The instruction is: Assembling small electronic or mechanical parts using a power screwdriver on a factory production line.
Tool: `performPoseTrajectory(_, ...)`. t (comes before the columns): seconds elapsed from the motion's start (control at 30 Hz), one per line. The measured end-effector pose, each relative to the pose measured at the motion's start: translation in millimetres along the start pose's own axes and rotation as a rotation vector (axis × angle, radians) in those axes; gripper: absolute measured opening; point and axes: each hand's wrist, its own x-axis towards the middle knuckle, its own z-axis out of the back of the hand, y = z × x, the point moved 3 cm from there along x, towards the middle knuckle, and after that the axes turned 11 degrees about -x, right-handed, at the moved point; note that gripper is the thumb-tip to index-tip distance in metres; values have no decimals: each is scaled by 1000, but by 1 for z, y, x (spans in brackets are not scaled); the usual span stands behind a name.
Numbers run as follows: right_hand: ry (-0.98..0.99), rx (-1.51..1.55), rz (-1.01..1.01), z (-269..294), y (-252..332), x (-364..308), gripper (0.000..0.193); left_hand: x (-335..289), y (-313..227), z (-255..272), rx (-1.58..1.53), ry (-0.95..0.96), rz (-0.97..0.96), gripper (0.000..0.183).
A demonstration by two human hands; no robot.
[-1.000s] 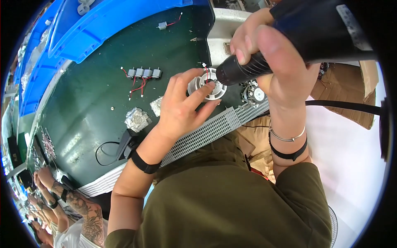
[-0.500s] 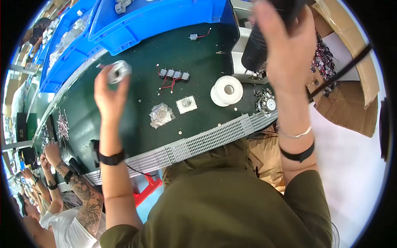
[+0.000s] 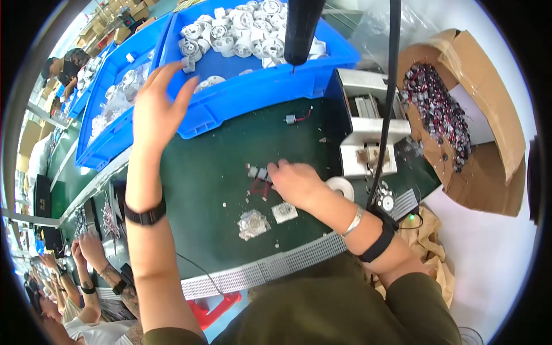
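Observation:
My left hand point(image 3: 158, 109) is raised at the near left corner of a blue bin point(image 3: 201, 118), fingers spread and nothing visible in them. White plastic housings point(image 3: 244, 29) fill much of that bin. On the green tabletop, my right hand point(image 3: 296, 184) has its fingertips closed on one of a row of small silver motors point(image 3: 259, 173) with red wires; my fingers hide part of the row. A black electric screwdriver point(image 3: 302, 34) hangs above the bin, held by neither hand.
A single motor point(image 3: 290, 119) lies farther back. Solder lumps point(image 3: 253, 224), a white square point(image 3: 284, 212) and a white spool point(image 3: 342, 187) are nearby. Right of a white metal fixture point(image 3: 371, 129), a carton point(image 3: 477, 167) holds many wired motors. A black cable point(image 3: 388, 103) hangs down. Co-workers' hands point(image 3: 89, 247) are at left.
My left hand moved to the bin, and the round clear-white part is gone from it. My right hand let go of the screwdriver and came down to the motors. The view shifted.

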Motion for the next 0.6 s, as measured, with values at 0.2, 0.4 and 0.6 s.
performPoseTrajectory(0.2,-340,195,79,38,-4,-7,22,82,86,-74,50,547,-8,43)
performPoseTrajectory(0.4,-341,837,25,47,-29,-6,27,76,92,-121,160,1209,462,52)
performPoseTrajectory(0.6,-399,924,162,66,-18,-17,22,76,91,-115,210,1145,282,38)
